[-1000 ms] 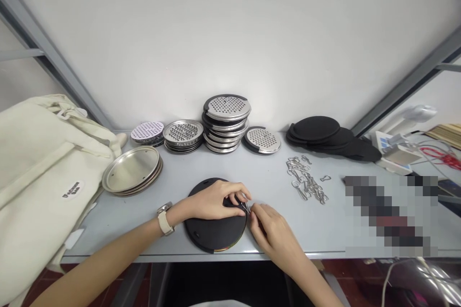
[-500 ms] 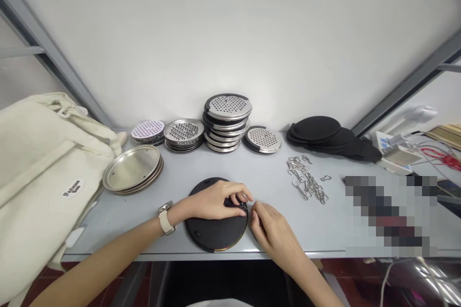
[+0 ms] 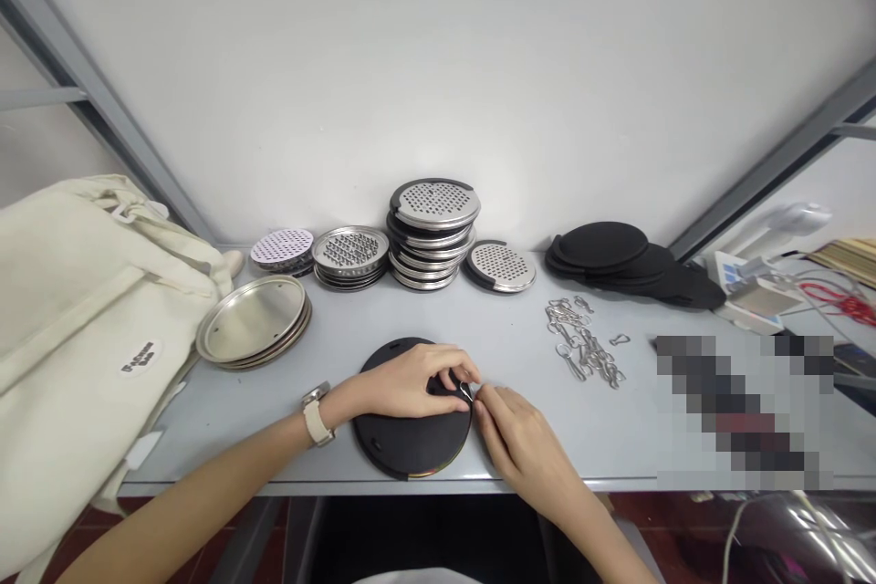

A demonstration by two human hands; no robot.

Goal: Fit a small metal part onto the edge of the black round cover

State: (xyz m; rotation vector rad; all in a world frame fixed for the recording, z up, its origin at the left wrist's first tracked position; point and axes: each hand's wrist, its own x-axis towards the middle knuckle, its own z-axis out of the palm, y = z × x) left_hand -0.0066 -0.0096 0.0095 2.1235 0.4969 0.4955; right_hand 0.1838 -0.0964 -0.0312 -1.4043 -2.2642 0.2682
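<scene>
A black round disc (image 3: 411, 443) with small oval slots lies flat near the table's front edge. Over its top rests my left hand (image 3: 411, 380), its fingers curled and its thumb stretched along the disc near the right rim. A small silver wire clip (image 3: 466, 391) stands at that rim, between the two hands. My right hand (image 3: 518, 438) pinches the clip's outer end, just off the disc's right side; the fingertips partly hide it. Whether the clip passes through a slot is hidden. A loose pile of similar clips (image 3: 589, 354) lies to the right.
Along the wall stand a tall stack of round graters (image 3: 438, 205), lower grater stacks (image 3: 350, 251), a single grater (image 3: 506, 266) and black discs (image 3: 602, 246). Plain metal discs (image 3: 253, 319) are at left, beside a cream bag (image 3: 82, 319). Cables (image 3: 839, 301) lie right.
The wire clip at the disc's rim shows more plainly now, turned slightly upward. My right hand has shifted a little to the left; my left hand stays almost still.
</scene>
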